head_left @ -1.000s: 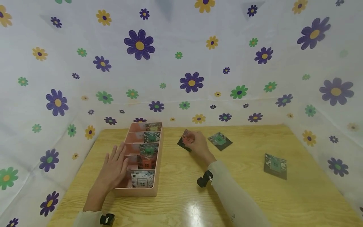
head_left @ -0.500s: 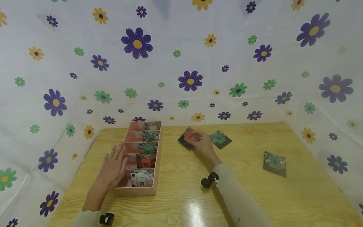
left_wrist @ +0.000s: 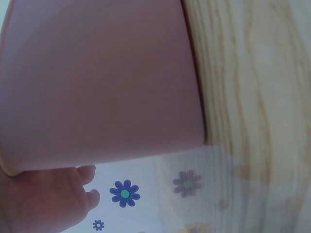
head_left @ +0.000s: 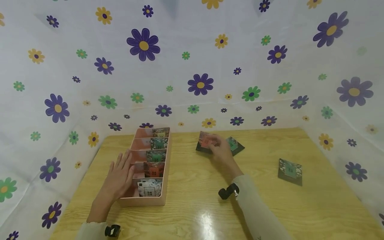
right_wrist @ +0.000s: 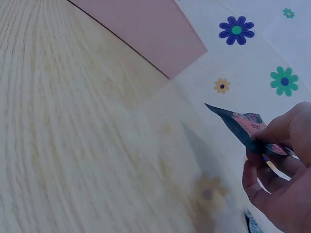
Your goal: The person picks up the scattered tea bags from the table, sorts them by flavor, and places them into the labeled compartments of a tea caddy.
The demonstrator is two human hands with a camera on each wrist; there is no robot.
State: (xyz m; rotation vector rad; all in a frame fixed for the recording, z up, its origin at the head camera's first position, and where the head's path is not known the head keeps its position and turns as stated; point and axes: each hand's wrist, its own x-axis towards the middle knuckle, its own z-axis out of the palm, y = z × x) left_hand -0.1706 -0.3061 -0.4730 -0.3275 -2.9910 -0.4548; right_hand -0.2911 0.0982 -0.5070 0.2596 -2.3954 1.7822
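With thumb and fingers, my right hand (head_left: pixel 224 153) pinches a small square sachet (head_left: pixel 204 139) with a red label, near the back of the table. In the right wrist view this sachet (right_wrist: pixel 238 127) is tilted and off the table. Just beside it lies a green-labelled sachet (head_left: pixel 233 142), partly behind the hand. My left hand (head_left: pixel 118 178) rests, fingers straight, on the left side of a pink divided box (head_left: pixel 166 176). Sachets stand in the box's compartments: a white one (head_left: pixel 149 189) in front, a red one (head_left: pixel 154 170) behind it, then green ones and a yellowish one.
Another green-labelled sachet (head_left: pixel 290 170) lies flat on the right part of the wooden table (head_left: pixel 192 186). A white flowered cloth (head_left: pixel 177 73) hangs behind the table and along both sides.
My right hand has moved right with the red-labelled sachet, closer to the green-labelled one, which it now partly covers. The left hand stays on the box.
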